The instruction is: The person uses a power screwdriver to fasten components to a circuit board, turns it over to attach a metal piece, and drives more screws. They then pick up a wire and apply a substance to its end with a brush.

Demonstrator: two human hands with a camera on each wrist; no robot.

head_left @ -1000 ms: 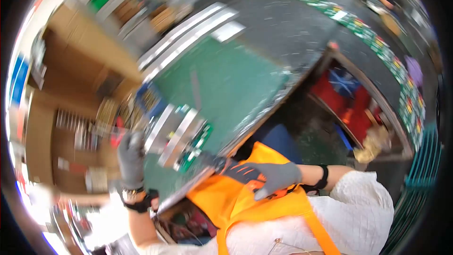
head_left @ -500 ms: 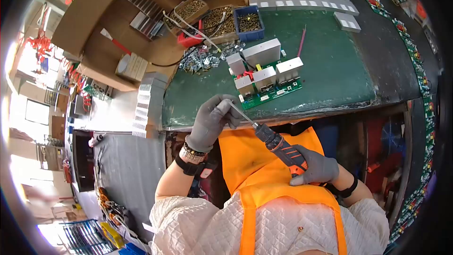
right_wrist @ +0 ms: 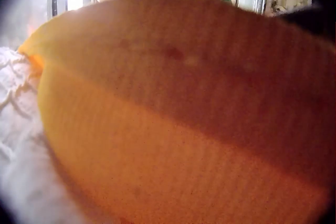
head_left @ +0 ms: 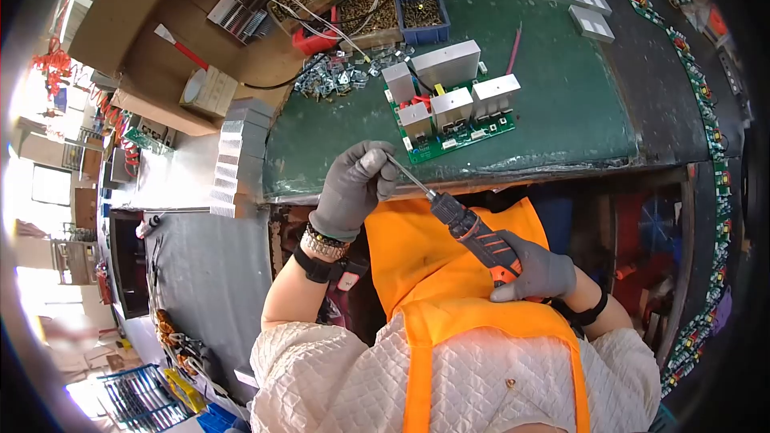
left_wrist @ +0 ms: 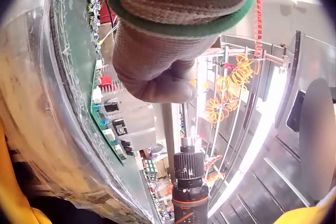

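Matt metal heatsinks [head_left: 447, 65], glossy tabletop [head_left: 561, 112]

A blue bin [head_left: 423, 35] of small brass-coloured parts [head_left: 419, 11] stands on the green worktop [head_left: 569, 124] beside a tan tray [head_left: 377, 38].

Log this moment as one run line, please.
right grip: holding power screwdriver | left grip: pinching bit near tip | circuit board: on green worktop

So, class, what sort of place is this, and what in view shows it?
Probably an electronics assembly workshop: a circuit board lies on the green worktop, a blue bin of what look like screws stands beyond it, and more boards line the right side.
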